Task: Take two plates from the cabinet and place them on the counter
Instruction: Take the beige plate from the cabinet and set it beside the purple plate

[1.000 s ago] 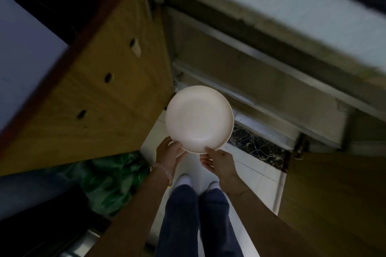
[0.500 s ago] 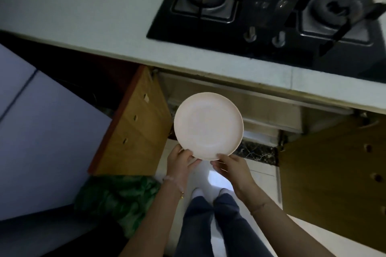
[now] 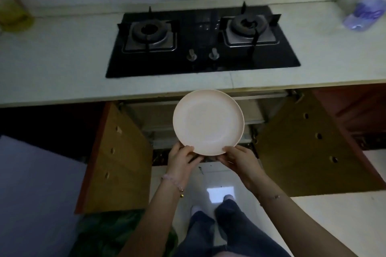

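Holding the plate (image 3: 208,122) only by its near rim leaves you little margin. Your left hand (image 3: 181,159) and right hand (image 3: 240,161) are both closed on the lower edge, thumbs on top and fingers curled underneath, so the far side hangs free just below the middle of the frame. If your grip loosens, the far rim will likely dip and the plate could slide away from you toward the floor (image 3: 219,177).

The counter (image 3: 62,64) edge is the next risk. The plate's top edge overlaps that lip in the picture, and I judge that lifting forward without raising it enough could knock the rim against the counter's front.

Watch the stove (image 3: 200,41) too. It fills the upper centre of the frame, straight ahead of the plate, so setting down there would put the plate on the burners or knobs. Bare counter lies at the left and right of the frame. The cabinet (image 3: 146,119) doors stand open at lower left and lower right, beside your legs, and you could bump them when stepping sideways.

The plate is round, pale pink-white, smooth and empty, with a shallow raised rim. Whether a second plate is stacked under it, I cannot tell; only one surface shows, and no plate sits on the counter yet.
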`<state>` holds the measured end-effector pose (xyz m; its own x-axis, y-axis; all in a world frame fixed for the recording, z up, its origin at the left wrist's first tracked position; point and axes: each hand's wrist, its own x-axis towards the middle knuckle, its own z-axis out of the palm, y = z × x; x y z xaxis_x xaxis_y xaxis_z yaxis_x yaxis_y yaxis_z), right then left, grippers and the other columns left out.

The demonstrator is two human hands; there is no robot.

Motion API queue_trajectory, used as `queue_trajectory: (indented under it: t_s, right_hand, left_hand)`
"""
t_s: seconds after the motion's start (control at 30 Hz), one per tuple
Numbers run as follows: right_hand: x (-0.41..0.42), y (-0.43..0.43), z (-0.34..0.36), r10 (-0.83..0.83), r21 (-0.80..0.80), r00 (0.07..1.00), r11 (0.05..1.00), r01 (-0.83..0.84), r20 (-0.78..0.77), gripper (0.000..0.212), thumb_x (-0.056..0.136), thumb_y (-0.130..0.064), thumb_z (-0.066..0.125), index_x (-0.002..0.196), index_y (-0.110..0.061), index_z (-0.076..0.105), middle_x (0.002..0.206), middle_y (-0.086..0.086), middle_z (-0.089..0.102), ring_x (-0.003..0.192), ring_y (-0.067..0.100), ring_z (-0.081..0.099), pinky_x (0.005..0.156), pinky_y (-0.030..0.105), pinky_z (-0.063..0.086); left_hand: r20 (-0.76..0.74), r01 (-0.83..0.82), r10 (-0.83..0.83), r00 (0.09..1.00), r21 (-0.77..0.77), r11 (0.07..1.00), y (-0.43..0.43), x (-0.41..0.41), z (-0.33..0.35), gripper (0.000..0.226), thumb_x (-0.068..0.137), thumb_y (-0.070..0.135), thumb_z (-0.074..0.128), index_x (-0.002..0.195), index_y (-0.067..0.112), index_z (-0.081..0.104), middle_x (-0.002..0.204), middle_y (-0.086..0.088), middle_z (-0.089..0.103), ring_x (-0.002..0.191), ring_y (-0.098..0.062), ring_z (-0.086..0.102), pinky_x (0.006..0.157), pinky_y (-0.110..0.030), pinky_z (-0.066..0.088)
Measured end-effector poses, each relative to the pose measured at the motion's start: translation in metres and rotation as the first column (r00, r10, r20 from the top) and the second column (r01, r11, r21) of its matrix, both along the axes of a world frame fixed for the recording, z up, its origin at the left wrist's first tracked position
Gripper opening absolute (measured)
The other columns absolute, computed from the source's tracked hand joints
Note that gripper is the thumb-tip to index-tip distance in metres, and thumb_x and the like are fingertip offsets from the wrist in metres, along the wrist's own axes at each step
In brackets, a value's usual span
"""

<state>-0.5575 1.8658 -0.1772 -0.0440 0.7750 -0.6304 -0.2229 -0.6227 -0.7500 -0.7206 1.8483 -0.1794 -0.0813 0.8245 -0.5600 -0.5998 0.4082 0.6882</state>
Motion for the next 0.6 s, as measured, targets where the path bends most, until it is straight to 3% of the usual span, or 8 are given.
queue_trajectory:
  t_s: [0.13,0.27,0.5,0.6]
  right_hand:
    - [0.035,-0.007,0.01,-0.08,0.041,0.997,0.996,0.08,0.017,0.015,0.089,-0.005,0.054,0.098,-0.002,0.065,0.099,0.016,0.068,0.091,0.025,0.065,0.073,0.022,0.058]
    - [0.076,-0.019,0.016,-0.227,0.06,0.974,0.972,0.226,0.018,0.014,0.089,-0.009,0.057,0.097,-0.006,0.068,0.099,0.011,0.071,0.089,0.021,0.068,0.072,0.022,0.059]
    - [0.148,-0.045,0.026,-0.508,0.116,0.861,0.857,0.502,0.026,0.014,0.087,-0.01,0.059,0.09,-0.005,0.072,0.078,0.005,0.077,0.071,0.014,0.073,0.057,0.017,0.054]
    - [0.191,-0.059,0.03,-0.611,0.165,0.789,0.787,0.594,0.072,0.016,0.087,-0.013,0.06,0.082,-0.011,0.075,0.079,0.005,0.076,0.076,0.014,0.072,0.067,0.022,0.058]
  left_hand:
    - [-0.04,0.12,-0.119,0.992,0.033,0.992,0.015,0.021,0.006,0.038,0.089,0.006,0.053,0.123,0.021,0.053,0.121,-0.005,0.062,0.108,-0.022,0.061,0.078,-0.032,0.057]
    - [-0.074,0.227,-0.223,0.972,0.044,0.973,0.03,0.05,0.01,0.033,0.089,0.006,0.054,0.119,0.02,0.056,0.122,-0.008,0.061,0.109,-0.023,0.06,0.073,-0.029,0.058]
    - [-0.065,0.439,-0.435,0.898,0.102,0.893,0.049,0.135,0.014,0.033,0.085,0.004,0.059,0.116,0.014,0.06,0.122,-0.008,0.062,0.105,-0.022,0.065,0.071,-0.03,0.057]
    - [-0.052,0.539,-0.537,0.842,0.119,0.834,0.05,0.185,0.021,0.031,0.084,0.006,0.061,0.113,0.017,0.061,0.121,-0.006,0.062,0.103,-0.021,0.066,0.07,-0.029,0.057]
